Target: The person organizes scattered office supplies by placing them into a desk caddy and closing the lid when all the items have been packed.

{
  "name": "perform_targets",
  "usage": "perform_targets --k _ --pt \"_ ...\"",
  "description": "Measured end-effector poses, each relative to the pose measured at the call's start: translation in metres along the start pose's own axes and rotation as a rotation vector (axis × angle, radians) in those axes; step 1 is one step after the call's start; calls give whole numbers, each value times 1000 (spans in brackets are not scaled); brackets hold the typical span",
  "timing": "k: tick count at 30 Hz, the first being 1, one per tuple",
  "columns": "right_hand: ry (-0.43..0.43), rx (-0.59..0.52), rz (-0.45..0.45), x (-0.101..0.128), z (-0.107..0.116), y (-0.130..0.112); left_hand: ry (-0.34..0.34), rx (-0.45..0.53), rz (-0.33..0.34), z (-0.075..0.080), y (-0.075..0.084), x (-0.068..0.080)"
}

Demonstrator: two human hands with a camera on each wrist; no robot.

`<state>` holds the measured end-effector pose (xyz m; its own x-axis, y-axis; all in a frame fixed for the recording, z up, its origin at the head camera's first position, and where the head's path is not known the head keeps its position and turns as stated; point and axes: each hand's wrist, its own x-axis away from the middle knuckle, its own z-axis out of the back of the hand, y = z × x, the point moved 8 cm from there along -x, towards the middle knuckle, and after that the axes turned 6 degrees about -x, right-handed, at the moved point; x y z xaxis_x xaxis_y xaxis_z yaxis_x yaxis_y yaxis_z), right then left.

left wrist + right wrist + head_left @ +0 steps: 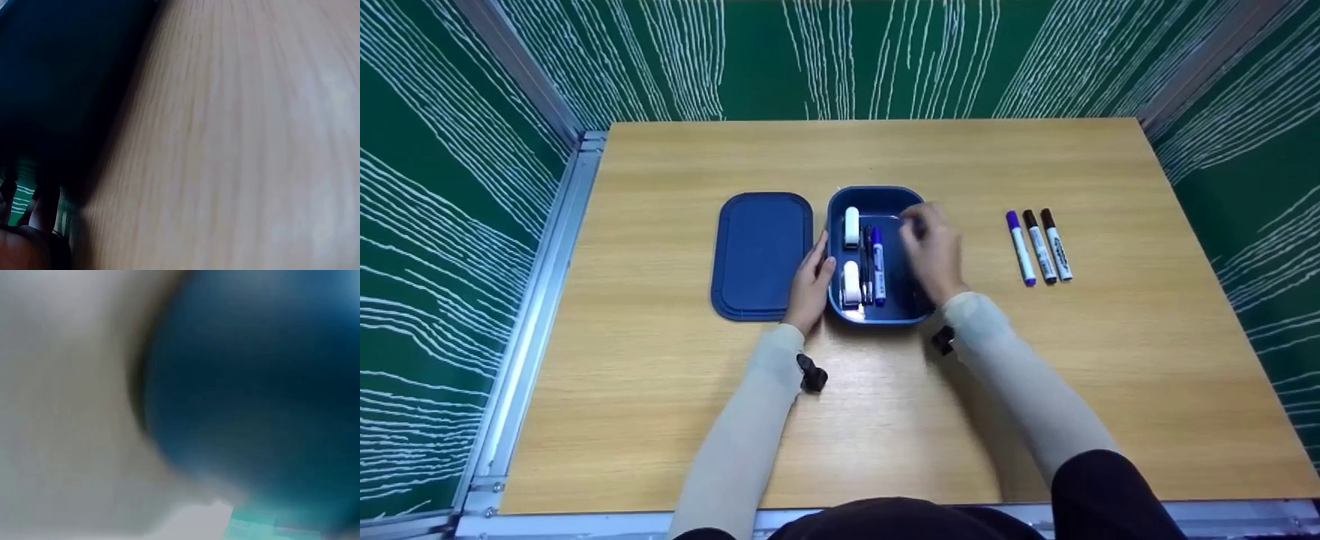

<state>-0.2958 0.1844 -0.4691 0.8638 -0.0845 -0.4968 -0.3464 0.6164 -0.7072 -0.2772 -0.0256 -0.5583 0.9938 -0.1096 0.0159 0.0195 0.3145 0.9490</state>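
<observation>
The left hand (810, 281) is resting with straight fingers against the left wall of the one blue box (877, 196), which is holding two white erasers (851, 226), two black pens (868, 262) and one blue marker (878, 266), while the right hand (934, 251) is hovering over its right side, grip impossible to tell, with one lid (761, 255) lying left and three markers (1039, 246) lying right on the table (885, 420).

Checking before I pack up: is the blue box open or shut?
Open. The box shows pens inside, and its lid lies flat on the table beside it, by the left hand.
</observation>
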Motion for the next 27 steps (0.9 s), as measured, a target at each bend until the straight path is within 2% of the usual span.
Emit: perform_targets --k 3,8,13,18,21,27 --pt "40 48 -87 -10 25 21 -3 0 -1 -1 1 0" --pt "45 123 -211 -23 63 63 7 -10 -23 1 3 -2" --pt "47 211 -313 -23 90 103 -1 -7 -9 2 2 -2" --pt "49 270 -392 -12 101 131 9 -2 -2 2 0 0" --pt "39 279 -431 -1 106 141 -3 5 -11 -2 0 1" --pt "1 282 -475 5 105 153 -11 15 -12 -2 2 -1"
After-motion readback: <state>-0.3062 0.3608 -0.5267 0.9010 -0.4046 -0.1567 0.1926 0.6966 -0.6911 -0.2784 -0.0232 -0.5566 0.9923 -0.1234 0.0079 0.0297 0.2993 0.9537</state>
